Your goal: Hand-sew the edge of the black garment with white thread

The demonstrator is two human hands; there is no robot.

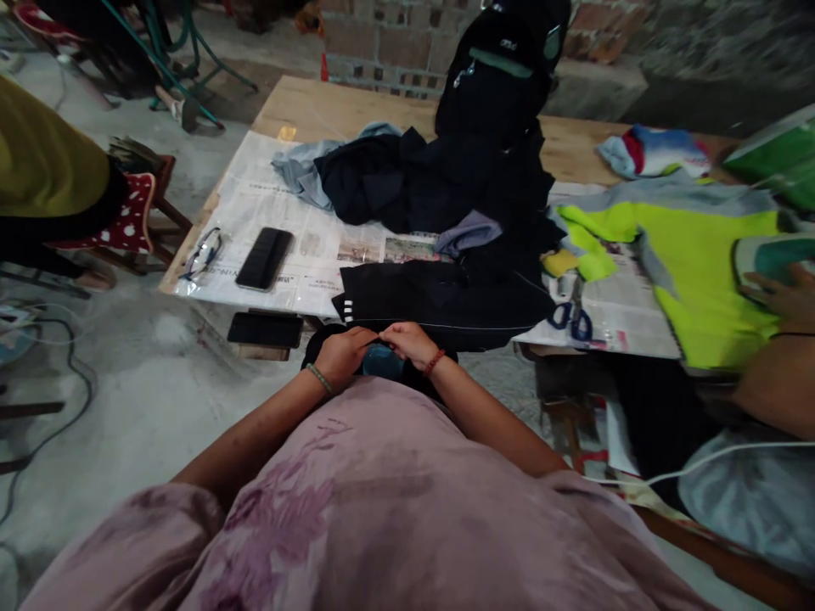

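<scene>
Just off the table's near edge, in front of my body, my left hand (pixel 347 355) and my right hand (pixel 411 343) meet with fingertips pinched together. Between them shows a small dark edge of black cloth; whether it belongs to the black garment (pixel 439 293) on the table cannot be made out. That garment lies flat right beyond my hands, with thin pale piping and short white stripes at its left end. Blue fabric (pixel 382 362) shows below my hands. Behind the garment, more black clothing (pixel 407 178) is heaped, with a grey-purple piece (pixel 469 232) on it.
Newspaper covers the wooden table (pixel 306 106). A phone (pixel 266 258), glasses (pixel 204 255), blue-handled scissors (pixel 571 318) and a black backpack (pixel 490 85) lie about. At right, a co-worker's hand (pixel 789 293) holds an iron (pixel 770 259) on a yellow-grey garment (pixel 694 255).
</scene>
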